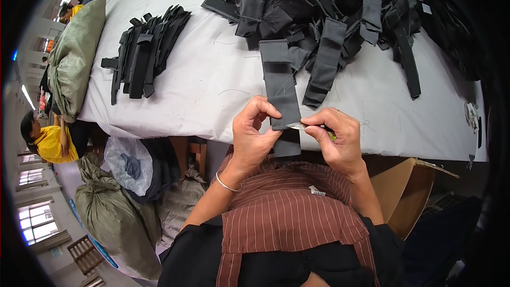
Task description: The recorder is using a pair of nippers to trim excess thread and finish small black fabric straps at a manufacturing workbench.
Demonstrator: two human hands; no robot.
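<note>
A dark grey fabric strip lies over the table's near edge, its lower end hanging down in front of me. My left hand pinches the strip's left edge between thumb and fingers. In my right hand are small thread snips, closed in by the fingers. Their pale metal tip touches or nearly touches the strip's right edge; a bit of green shows under the palm, and the rest is hidden. Beyond the strip spreads a large heap of similar dark strips. Further left sits a smaller, neater stack.
White sheeting covers the table, with loose threads on it. A stuffed sack leans at its left end. Below left are a tied sack and a clear plastic bag. An opened cardboard box stands below right. A person in yellow sits far left.
</note>
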